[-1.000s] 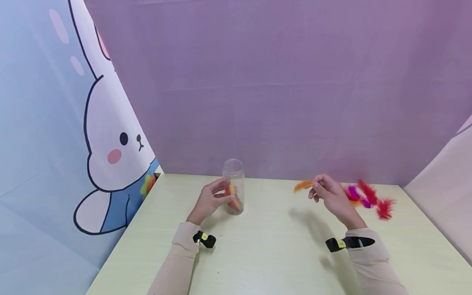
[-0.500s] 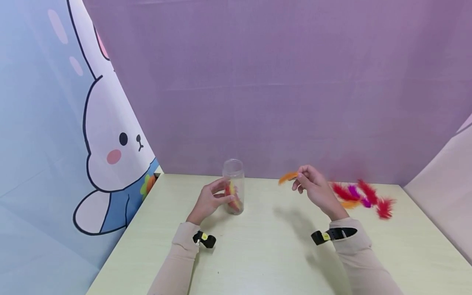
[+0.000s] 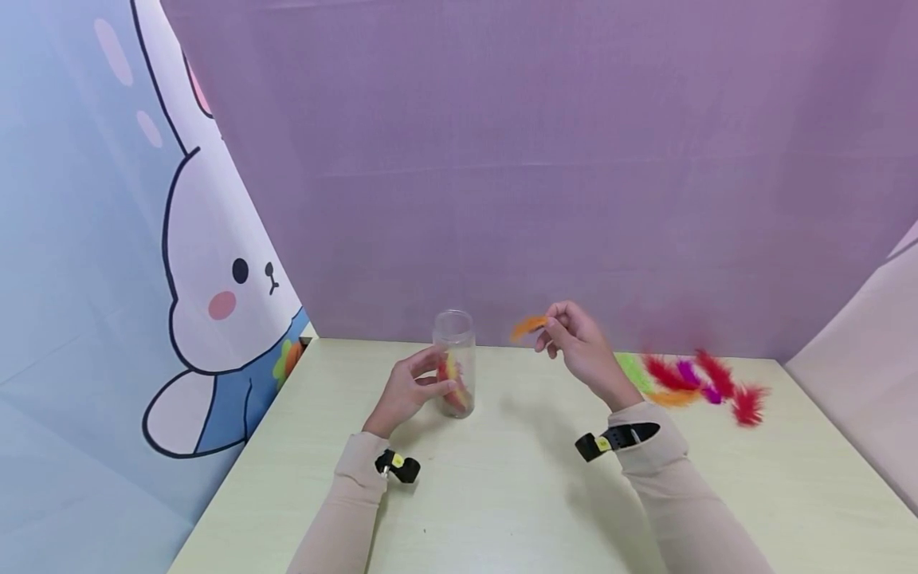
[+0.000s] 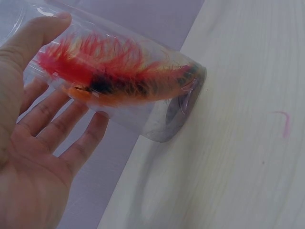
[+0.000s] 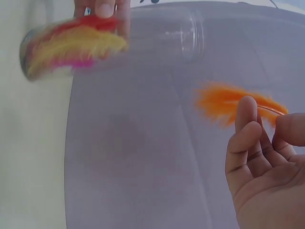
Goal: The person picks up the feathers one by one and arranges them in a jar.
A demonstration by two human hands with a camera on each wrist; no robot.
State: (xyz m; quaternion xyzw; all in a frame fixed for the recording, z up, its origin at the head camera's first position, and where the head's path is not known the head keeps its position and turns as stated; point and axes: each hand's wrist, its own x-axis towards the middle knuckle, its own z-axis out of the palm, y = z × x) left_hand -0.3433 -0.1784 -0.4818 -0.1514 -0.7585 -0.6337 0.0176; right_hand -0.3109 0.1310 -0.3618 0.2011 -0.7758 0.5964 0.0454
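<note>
A clear, lidless jar stands upright on the table with my left hand around its side, thumb and fingers against the wall. Red and orange feathers lie inside it, seen through the wall in the left wrist view. The right wrist view also shows a yellow feather and some magenta in there. My right hand pinches an orange feather by its quill between thumb and finger. That feather hangs in the air right of the jar, near the height of its mouth, its fluffy end pointing left.
Loose feathers lie at the back right of the table: a green feather, an orange one, magenta bits and several red ones, including a red feather. A purple cloth rises behind the table; a rabbit-print cloth hangs left.
My right hand has moved left and slightly up with the orange feather, closer to the jar. The green feather has come into view behind it. My left hand and the jar have stayed put.
</note>
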